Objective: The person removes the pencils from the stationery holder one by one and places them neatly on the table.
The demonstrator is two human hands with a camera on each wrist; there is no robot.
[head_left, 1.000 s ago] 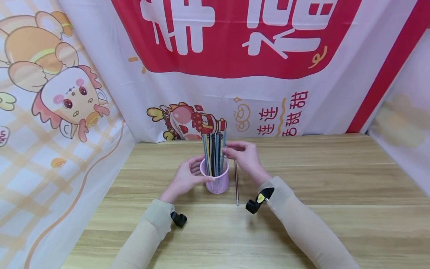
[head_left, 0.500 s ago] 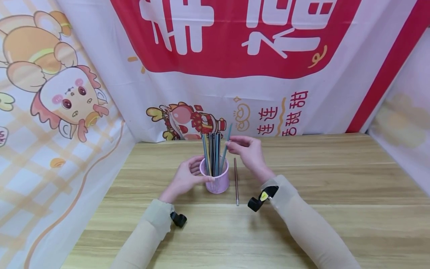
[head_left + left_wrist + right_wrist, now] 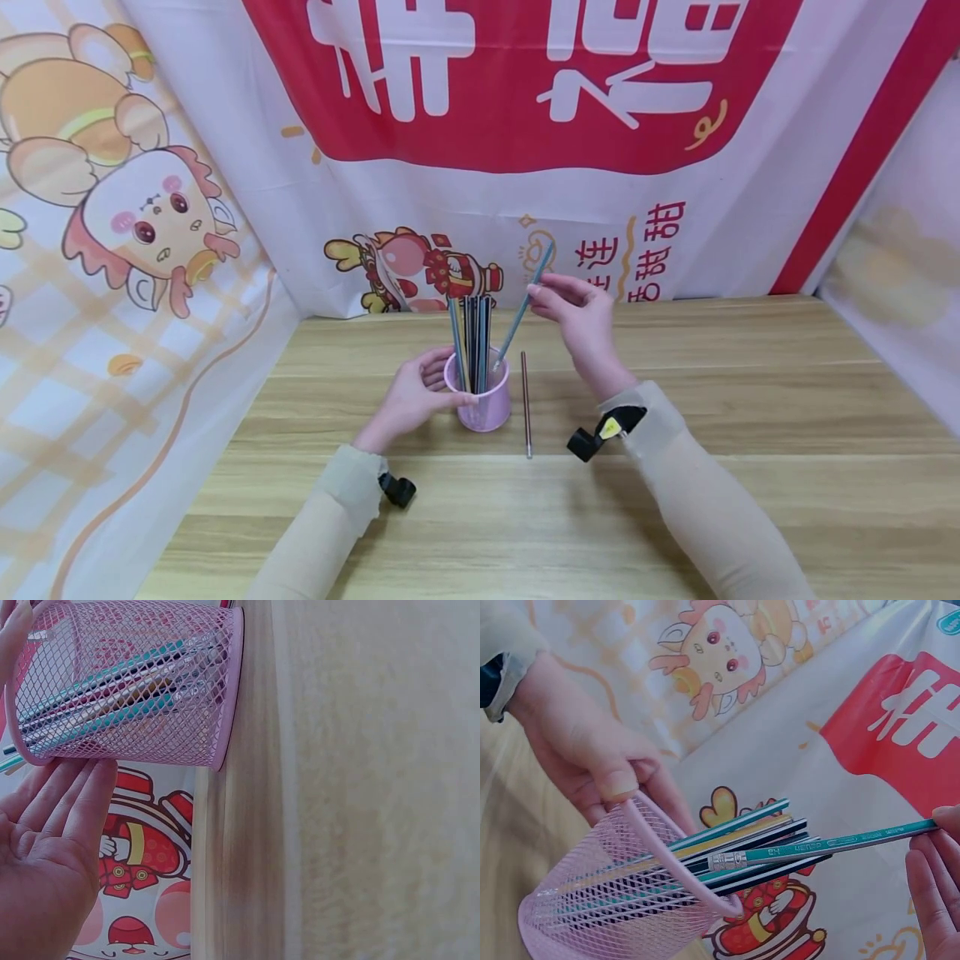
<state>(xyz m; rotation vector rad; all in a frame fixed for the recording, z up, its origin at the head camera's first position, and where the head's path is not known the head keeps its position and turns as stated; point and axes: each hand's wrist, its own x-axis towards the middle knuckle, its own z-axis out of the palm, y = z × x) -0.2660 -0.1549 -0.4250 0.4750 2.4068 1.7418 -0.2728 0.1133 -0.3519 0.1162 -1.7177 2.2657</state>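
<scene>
Honestly, with the left hand (image 3: 414,394) gripping the cup (image 3: 491,414) and the right hand (image 3: 587,323) pinching the green pencil (image 3: 840,841), lower end at the cup's mouth, going slow probably avoids snagging the other pencils (image 3: 476,337).

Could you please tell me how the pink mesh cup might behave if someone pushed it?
The pink mesh cup would probably feel stiff, since its round shape looks undented. Its open mesh suggests it is light for its size. Pushed high up, it might tip, as the pencils stick out well above it.
</scene>
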